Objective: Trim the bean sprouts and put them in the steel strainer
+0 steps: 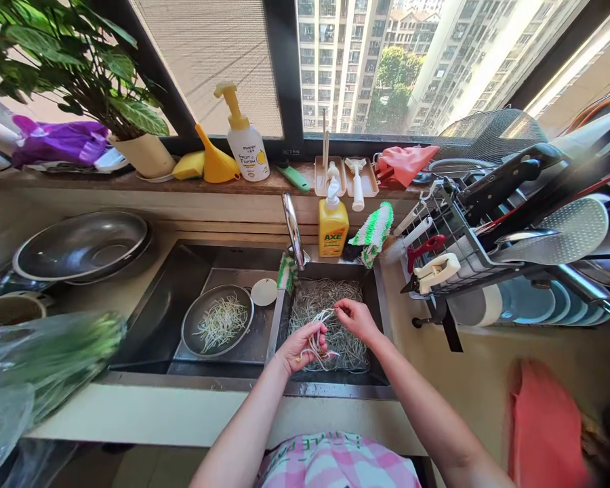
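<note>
Over the right sink basin, my left hand (301, 347) is closed around a small bunch of white bean sprouts (315, 342). My right hand (356, 318) is beside it, thumb and fingertips pinched at the upper ends of the sprouts; the exact bit between the fingers is too small to make out. Below both hands, the right basin (381, 305) holds a mass of thin, greyish sprout strands (330, 298). In the left basin (152, 325) sits a round metal bowl (187, 332) with a pile of pale bean sprouts (222, 322) in it.
A faucet (292, 227) rises behind the divider, with a yellow soap bottle (333, 230) nearby. To the right stands a dish rack (462, 237) with utensils and plates. Large pans (81, 245) and bagged greens (66, 366) lie on the left. A red cloth (543, 420) is at lower right.
</note>
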Tool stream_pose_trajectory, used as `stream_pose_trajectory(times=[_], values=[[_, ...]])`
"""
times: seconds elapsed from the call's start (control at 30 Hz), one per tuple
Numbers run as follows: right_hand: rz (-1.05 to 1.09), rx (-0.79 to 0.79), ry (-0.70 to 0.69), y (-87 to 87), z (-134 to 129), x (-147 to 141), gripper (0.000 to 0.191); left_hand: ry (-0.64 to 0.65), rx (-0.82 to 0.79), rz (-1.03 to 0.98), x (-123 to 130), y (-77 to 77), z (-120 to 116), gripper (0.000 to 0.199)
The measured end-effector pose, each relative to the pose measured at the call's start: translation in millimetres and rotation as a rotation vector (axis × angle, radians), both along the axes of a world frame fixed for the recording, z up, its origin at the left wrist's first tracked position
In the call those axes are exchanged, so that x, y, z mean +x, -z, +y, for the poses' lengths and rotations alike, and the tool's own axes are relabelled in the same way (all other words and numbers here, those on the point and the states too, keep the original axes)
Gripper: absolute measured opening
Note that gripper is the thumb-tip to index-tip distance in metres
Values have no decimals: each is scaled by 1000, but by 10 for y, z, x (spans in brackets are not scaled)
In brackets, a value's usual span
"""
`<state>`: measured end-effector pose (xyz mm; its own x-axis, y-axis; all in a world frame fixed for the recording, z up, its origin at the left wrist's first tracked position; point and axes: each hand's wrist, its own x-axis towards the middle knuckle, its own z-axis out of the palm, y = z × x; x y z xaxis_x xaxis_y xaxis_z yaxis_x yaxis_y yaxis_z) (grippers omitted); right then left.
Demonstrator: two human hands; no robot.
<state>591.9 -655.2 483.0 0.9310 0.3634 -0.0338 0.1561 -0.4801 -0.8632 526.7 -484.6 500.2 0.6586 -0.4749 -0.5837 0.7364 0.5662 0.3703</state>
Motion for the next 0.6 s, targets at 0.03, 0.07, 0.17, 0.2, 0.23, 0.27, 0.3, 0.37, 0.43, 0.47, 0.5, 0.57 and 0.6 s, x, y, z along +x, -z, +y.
stream_pose_trajectory(times=[0.03,0.07,0.17,0.2,0.23,0.27,0.3,0.37,0.43,0.47,0.5,0.57,0.6], values=[[-7,-6,33,18,17,-7,17,-3,-1,11,3,1,-3,17],[-14,-9,78,36,37,-12,17,-3,-3,23,5,1,-8,17],[1,37,274,78,90,-10,18,22,-11,58,12,3,-29,15],[24,81,350,80,99,-8,19,21,-21,64,17,6,-35,15],[54,135,416,73,101,-12,20,6,-33,68,25,11,-38,15],[84,194,464,56,97,-24,22,-27,-46,71,34,18,-39,15],[114,253,489,30,90,-47,24,-73,-58,73,46,27,-37,15],[179,354,469,-40,78,-132,26,-172,-80,84,73,52,-28,15],[284,414,363,-111,90,-256,25,-250,-102,108,99,80,-23,14],[342,421,301,-137,110,-323,24,-281,-112,121,109,94,-25,13],[388,413,247,-153,137,-388,24,-306,-121,134,117,106,-32,13],[411,364,183,-154,207,-494,20,-355,-125,150,126,124,-59,11],[393,335,176,-140,244,-532,18,-377,-121,153,126,130,-78,11]])
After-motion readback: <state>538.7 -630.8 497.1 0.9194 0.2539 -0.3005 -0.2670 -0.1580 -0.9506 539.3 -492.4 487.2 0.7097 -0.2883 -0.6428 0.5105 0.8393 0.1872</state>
